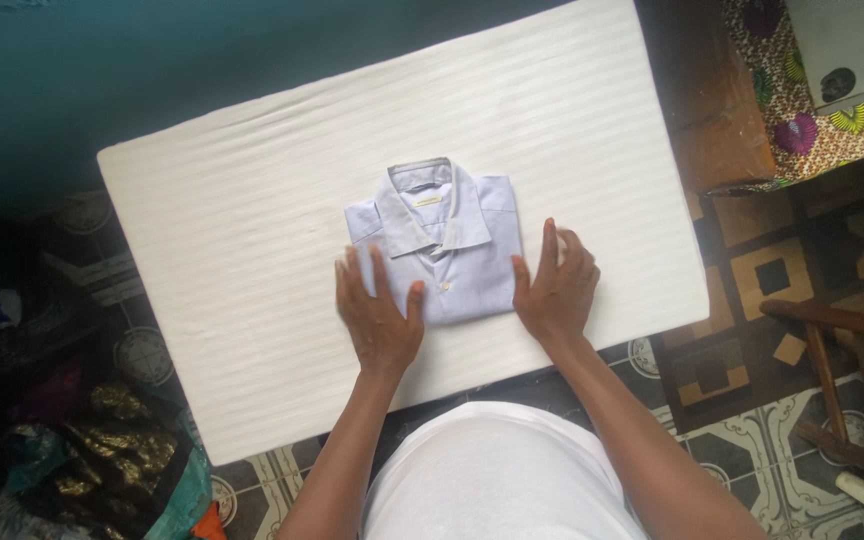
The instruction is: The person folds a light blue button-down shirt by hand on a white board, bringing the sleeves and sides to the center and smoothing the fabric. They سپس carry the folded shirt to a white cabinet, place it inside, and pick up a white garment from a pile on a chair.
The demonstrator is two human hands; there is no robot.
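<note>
Folded shirt point(452, 250) mid-surface point(202, 230), flanked by flat hands.
Left hand point(380, 315) and right hand point(555, 290) fingers spread, gripping nothing; soft, light cloth, best held by its side folds.

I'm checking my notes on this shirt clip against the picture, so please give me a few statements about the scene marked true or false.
1. The folded shirt lies collar up on the white padded board. True.
2. The left hand holds the shirt in the air. False: it lies flat at the shirt's lower left edge.
3. The right hand rests at the shirt's right side. True.
4. The shirt is dark red. False: it is pale blue.
5. The board stands on plain carpet. False: patterned floor tiles show below it.
</note>
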